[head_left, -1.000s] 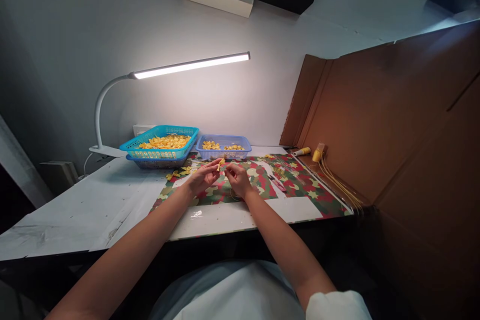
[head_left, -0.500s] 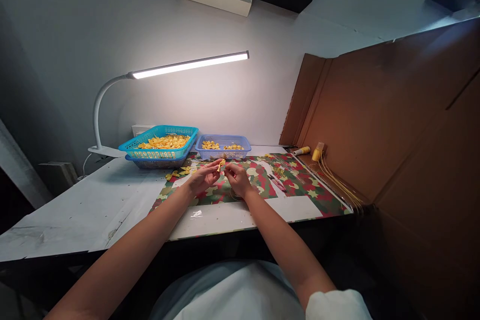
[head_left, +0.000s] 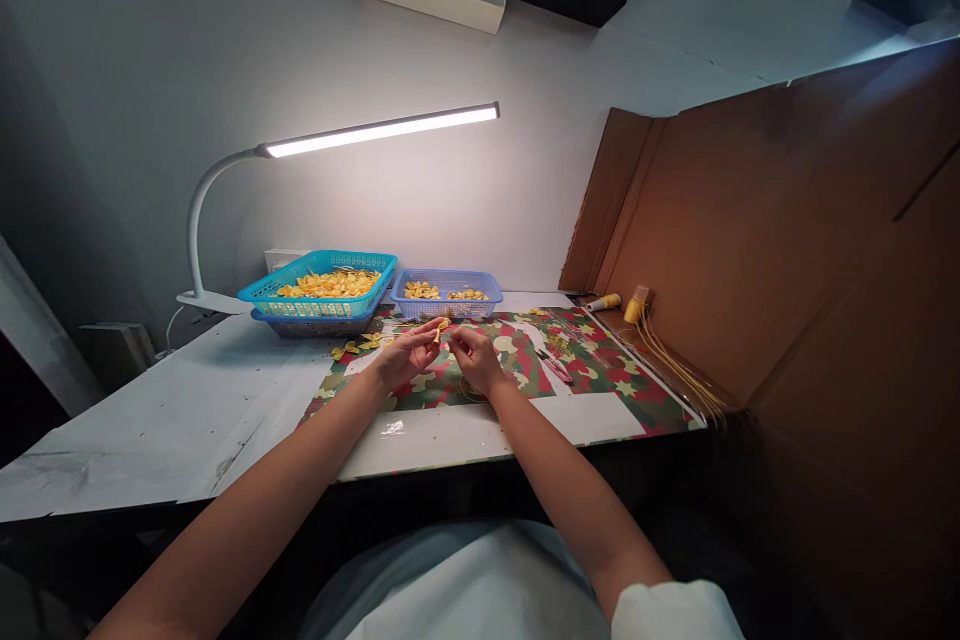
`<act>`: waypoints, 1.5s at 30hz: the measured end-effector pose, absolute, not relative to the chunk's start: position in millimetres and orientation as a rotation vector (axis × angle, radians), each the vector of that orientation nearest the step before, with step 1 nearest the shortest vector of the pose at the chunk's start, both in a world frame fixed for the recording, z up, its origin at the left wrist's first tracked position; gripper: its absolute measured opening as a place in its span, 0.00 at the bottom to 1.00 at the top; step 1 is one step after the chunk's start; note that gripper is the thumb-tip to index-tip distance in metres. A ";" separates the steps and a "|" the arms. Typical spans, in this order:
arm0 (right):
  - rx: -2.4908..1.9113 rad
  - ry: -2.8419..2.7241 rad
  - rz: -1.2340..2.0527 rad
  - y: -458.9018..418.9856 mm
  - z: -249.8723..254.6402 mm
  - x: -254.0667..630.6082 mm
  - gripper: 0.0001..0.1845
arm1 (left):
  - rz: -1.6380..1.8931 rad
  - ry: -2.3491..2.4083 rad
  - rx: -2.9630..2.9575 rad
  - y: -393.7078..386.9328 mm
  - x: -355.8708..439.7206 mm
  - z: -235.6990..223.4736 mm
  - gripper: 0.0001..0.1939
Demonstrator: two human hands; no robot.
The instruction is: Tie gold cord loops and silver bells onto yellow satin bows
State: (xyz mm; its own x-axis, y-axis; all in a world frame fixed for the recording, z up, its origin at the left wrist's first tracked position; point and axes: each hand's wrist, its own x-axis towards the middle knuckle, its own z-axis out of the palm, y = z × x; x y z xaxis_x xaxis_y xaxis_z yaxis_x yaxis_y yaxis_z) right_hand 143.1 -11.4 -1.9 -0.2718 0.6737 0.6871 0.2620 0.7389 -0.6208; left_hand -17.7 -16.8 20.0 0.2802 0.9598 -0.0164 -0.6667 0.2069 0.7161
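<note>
My left hand (head_left: 409, 356) pinches a small yellow bow-like piece (head_left: 442, 328) between thumb and fingertips, above the middle of the table. Just right of it, my right hand (head_left: 474, 358) is closed, thumb and fingers pressed together; what they grip is too small to make out. A thin yellowish loop of cord or wire (head_left: 466, 390) shows below the right hand. More yellow pieces (head_left: 346, 350) lie on the mat beyond my left wrist. To the right of my hands rests a pink-handled tool (head_left: 556, 369), perhaps pliers or snips.
A turquoise basket (head_left: 315, 308) full of yellow pieces sits on a blue one, back left. Beside it stands a periwinkle basket (head_left: 448, 307). A lamp (head_left: 382, 130) reaches overhead. Thread spools (head_left: 636, 304) and yellow strands (head_left: 679, 365) lie right, by a cardboard wall (head_left: 750, 220).
</note>
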 end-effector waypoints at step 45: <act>-0.723 -1.855 0.452 -6.1 -4.8 144.4 0.10 | 1.180 0.530 0.678 -14.8 -20.1 18.2 0.22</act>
